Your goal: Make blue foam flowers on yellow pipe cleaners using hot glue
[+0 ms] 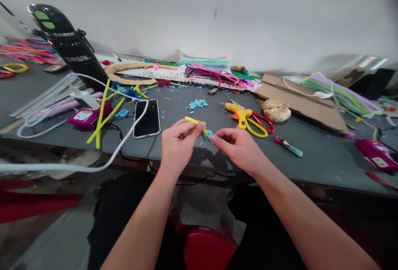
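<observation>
My left hand (178, 142) is closed in a pinch round a short yellow pipe cleaner (192, 120) that sticks out up and to the left. At the stick's right end sits a small light-blue fuzzy piece (207, 134). My right hand (238, 148) pinches that blue piece with thumb and forefinger. Both hands hover over the front edge of the grey table (317, 154).
A black phone (147, 118) lies left of my hands, with a white cable (93, 166) looping past it. A yellow glue gun (238, 112) and red-yellow scissors (259, 125) lie behind my right hand. Blue scraps (197, 104), cardboard (298, 100), pipe cleaners (214, 74) and a dark bottle (70, 44) crowd the back.
</observation>
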`<state>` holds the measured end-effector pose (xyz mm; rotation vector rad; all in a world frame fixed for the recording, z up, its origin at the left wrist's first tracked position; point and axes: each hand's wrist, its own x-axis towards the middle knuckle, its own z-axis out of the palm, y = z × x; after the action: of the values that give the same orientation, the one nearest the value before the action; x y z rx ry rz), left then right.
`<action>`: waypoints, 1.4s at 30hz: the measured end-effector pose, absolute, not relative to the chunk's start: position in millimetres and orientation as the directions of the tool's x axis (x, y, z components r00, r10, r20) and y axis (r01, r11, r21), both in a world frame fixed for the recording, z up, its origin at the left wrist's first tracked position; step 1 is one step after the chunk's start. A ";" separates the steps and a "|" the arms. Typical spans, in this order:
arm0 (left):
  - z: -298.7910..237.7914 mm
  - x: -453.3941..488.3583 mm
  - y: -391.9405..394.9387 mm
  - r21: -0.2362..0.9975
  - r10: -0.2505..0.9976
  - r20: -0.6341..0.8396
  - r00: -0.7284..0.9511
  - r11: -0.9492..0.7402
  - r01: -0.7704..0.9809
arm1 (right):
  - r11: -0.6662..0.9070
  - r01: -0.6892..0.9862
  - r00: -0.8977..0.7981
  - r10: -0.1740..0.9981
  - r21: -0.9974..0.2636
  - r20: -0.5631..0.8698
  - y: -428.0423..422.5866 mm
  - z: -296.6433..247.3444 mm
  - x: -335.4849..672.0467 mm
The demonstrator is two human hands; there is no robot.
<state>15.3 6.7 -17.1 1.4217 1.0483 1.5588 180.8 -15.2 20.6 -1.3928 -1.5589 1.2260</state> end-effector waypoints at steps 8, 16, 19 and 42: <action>-16.7 15.3 6.6 0.927 0.925 0.372 -0.080 -0.374 -0.013 | -0.038 0.325 -0.166 0.981 -0.945 -0.096 -14.6 18.2 180.8; -15.1 15.7 6.0 0.918 0.916 0.397 -0.061 -0.397 0.004 | -0.077 0.314 -0.197 0.970 -0.946 -0.144 -13.6 17.7 187.2; -14.9 16.0 6.0 0.911 0.910 0.412 -0.032 -0.413 -0.016 | -0.111 0.297 -0.240 0.953 -0.949 -0.186 -13.2 18.4 190.5; -16.5 17.7 4.6 0.920 0.917 0.391 -0.084 -0.391 0.019 | -0.016 0.389 -0.139 0.987 -0.921 -0.076 -16.2 22.3 183.9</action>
<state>17.7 4.6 -16.5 1.4598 1.0573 1.5677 183.9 -16.2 22.3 -1.4598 -1.5959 1.1442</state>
